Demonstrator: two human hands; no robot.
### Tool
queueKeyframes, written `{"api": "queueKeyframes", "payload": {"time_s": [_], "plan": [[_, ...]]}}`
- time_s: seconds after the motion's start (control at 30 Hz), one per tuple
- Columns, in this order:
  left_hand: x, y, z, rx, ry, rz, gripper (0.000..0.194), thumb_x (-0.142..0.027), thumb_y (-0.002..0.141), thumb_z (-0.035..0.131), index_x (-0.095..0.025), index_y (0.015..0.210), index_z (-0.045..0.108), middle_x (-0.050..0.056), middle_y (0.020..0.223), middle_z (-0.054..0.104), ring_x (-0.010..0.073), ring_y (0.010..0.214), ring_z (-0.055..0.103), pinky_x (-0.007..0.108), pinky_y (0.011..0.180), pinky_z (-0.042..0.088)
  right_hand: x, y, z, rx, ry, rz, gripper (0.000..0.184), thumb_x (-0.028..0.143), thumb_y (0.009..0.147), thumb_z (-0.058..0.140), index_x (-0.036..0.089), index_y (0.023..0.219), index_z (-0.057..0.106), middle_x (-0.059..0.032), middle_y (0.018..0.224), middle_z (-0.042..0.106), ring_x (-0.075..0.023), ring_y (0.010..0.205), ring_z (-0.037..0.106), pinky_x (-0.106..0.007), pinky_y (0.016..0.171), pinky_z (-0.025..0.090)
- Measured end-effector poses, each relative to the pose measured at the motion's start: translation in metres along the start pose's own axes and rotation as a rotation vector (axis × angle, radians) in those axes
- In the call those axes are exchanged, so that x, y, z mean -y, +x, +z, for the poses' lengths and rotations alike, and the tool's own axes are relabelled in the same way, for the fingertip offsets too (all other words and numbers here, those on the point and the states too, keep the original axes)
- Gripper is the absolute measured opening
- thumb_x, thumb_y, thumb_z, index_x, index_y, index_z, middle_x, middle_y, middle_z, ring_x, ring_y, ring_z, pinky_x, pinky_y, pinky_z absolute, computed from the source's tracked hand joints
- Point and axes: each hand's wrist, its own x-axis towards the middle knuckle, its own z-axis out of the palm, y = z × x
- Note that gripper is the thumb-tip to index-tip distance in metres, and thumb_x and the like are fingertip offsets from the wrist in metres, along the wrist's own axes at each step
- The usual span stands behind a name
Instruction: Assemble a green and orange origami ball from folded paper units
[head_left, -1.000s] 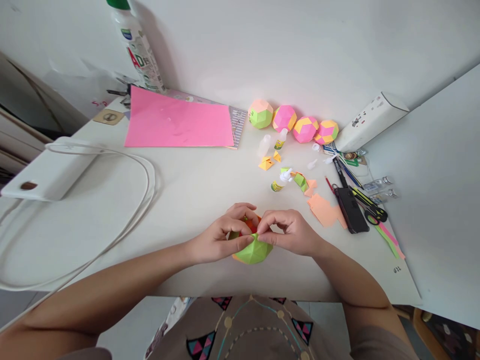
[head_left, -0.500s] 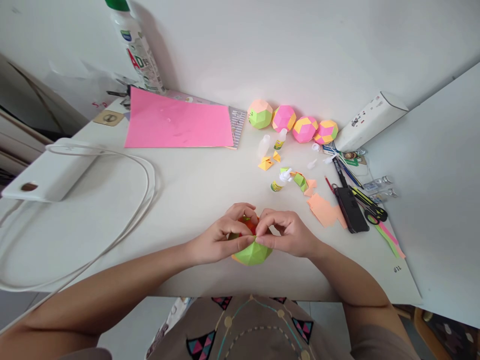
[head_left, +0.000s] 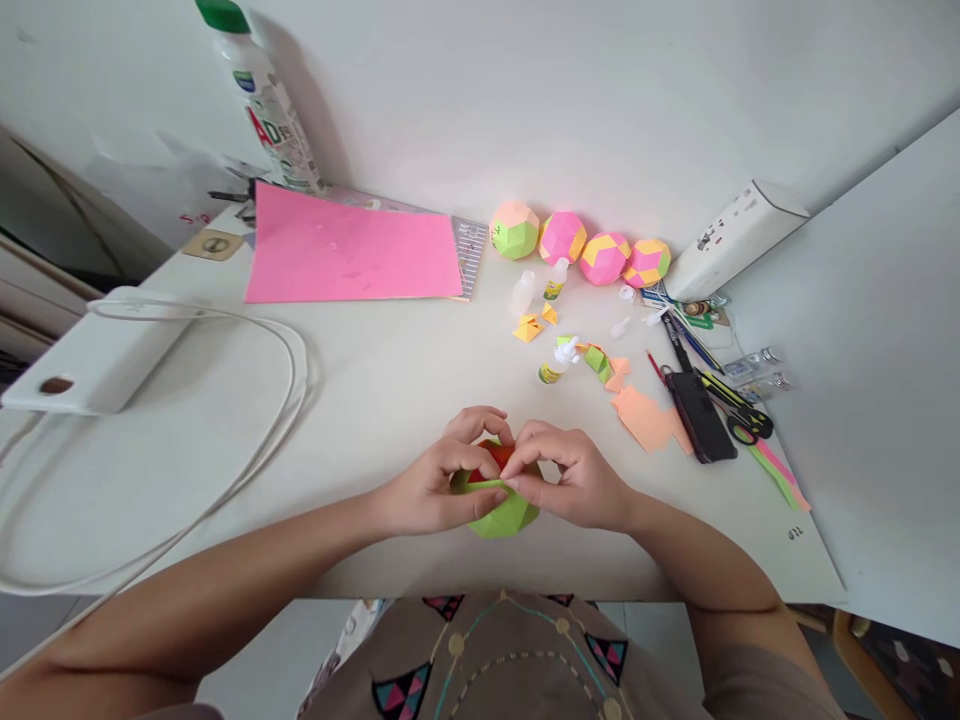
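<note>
A faceted paper ball (head_left: pixel 504 518), green outside with orange-red showing in its open top, sits near the table's front edge between my hands. My left hand (head_left: pixel 442 475) is closed on its left side, thumb and fingers pinching the upper rim. From the right, my right hand (head_left: pixel 574 475) pinches the same rim, its fingertips almost meeting those of the left. The fingers hide part of the opening. Beyond them stands a small glue bottle (head_left: pixel 553 370) with a white cap, beside folded green and orange paper pieces (head_left: pixel 598 362).
Several finished paper balls (head_left: pixel 562 238) line the wall. A pink sheet (head_left: pixel 352 250) lies at the back left, near a tall bottle (head_left: pixel 274 120). Left is a white box (head_left: pixel 112 350) with a looping cable. On the right are a black phone (head_left: pixel 701 415), scissors (head_left: pixel 750 425) and peach paper (head_left: pixel 645 418).
The ball has tilted slightly and its red inside shows more. My right fingertips have shifted a little left along the rim. The view has moved slightly.
</note>
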Motion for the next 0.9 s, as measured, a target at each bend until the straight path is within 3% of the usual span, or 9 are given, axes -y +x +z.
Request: {"api": "queueKeyframes", "payload": {"time_s": [0.27, 0.47, 0.57, 0.67, 0.77, 0.9], "plan": [[0.000, 0.002, -0.002, -0.001, -0.045, 0.032, 0.029, -0.034, 0.093, 0.054, -0.019, 0.071, 0.066, 0.009, 0.109, 0.051, 0.0257, 0.123, 0.041, 0.047, 0.111, 0.030, 0.002, -0.001, 0.004, -0.043, -0.042, -0.111, 0.010, 0.012, 0.081, 0.060, 0.019, 0.079, 0.067, -0.0016, 0.072, 0.058, -0.0129, 0.068, 0.056, -0.027, 0.063, 0.048], [0.003, -0.002, -0.004, -0.033, -0.150, -0.135, 0.045, -0.052, 0.096, 0.036, -0.019, 0.084, 0.064, 0.011, 0.125, 0.045, 0.0302, 0.129, 0.035, 0.044, 0.102, 0.040, 0.001, 0.000, 0.002, -0.071, -0.066, -0.120, 0.008, 0.014, 0.081, 0.061, 0.020, 0.080, 0.066, -0.0014, 0.073, 0.062, -0.0126, 0.067, 0.057, -0.027, 0.063, 0.049], [0.011, -0.003, -0.004, -0.084, -0.202, -0.133, 0.043, -0.060, 0.091, 0.042, -0.023, 0.110, 0.055, 0.010, 0.133, 0.039, 0.0299, 0.131, 0.033, 0.047, 0.107, 0.036, 0.001, 0.000, 0.001, -0.099, -0.064, -0.094, 0.007, 0.014, 0.081, 0.061, 0.019, 0.079, 0.066, -0.0016, 0.074, 0.062, -0.0120, 0.065, 0.057, -0.027, 0.063, 0.049], [0.021, -0.002, -0.003, -0.022, -0.271, -0.132, 0.065, -0.065, 0.081, 0.056, -0.027, 0.131, 0.039, 0.012, 0.136, 0.036, 0.0316, 0.133, 0.035, 0.050, 0.109, 0.034, 0.001, 0.001, -0.001, -0.118, -0.047, -0.078, 0.007, 0.014, 0.081, 0.061, 0.019, 0.078, 0.066, -0.0023, 0.077, 0.063, -0.0129, 0.068, 0.059, -0.027, 0.064, 0.049], [0.028, -0.001, -0.003, 0.063, -0.330, -0.210, 0.088, -0.060, 0.070, 0.073, -0.029, 0.139, 0.028, 0.013, 0.140, 0.035, 0.0334, 0.136, 0.033, 0.051, 0.109, 0.034, -0.001, 0.002, -0.003, -0.141, -0.027, -0.092, 0.008, 0.013, 0.080, 0.061, 0.020, 0.078, 0.066, -0.0018, 0.075, 0.063, -0.0132, 0.069, 0.060, -0.028, 0.065, 0.049], [0.031, 0.000, -0.002, 0.094, -0.346, -0.236, 0.099, -0.051, 0.065, 0.081, -0.032, 0.142, 0.023, 0.013, 0.142, 0.032, 0.0335, 0.136, 0.034, 0.052, 0.111, 0.032, -0.002, 0.002, -0.004, -0.165, -0.028, -0.089, 0.008, 0.013, 0.079, 0.062, 0.020, 0.078, 0.066, -0.0015, 0.075, 0.062, -0.0131, 0.069, 0.060, -0.029, 0.066, 0.050]]}}
